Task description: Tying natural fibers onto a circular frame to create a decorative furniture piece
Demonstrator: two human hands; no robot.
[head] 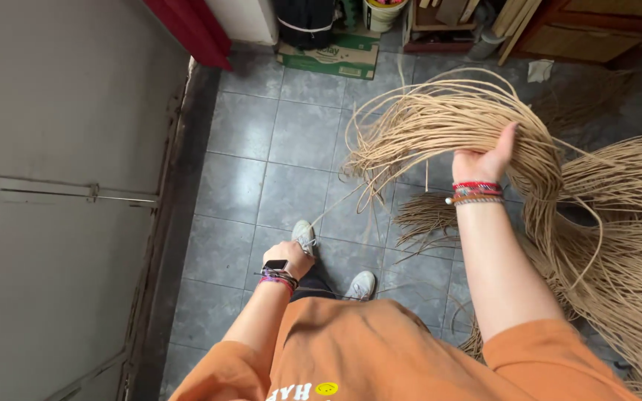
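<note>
My right hand (487,157) is raised and shut on a thick looped bundle of tan rattan strands (440,122), which arches over and falls to the right. My left hand (290,256) is low by my hip, closed around a single thin strand (334,210) that runs up toward the bundle. Both wrists wear beaded bracelets; the left one also has a watch. My orange shirt fills the bottom of the view, with my two white shoes (363,284) on the grey tiled floor below.
A big heap of loose rattan (626,245) covers the floor on the right. A grey metal door or wall (53,186) stands along the left. A green cardboard box (332,56), a bucket and wooden furniture (596,26) line the far wall.
</note>
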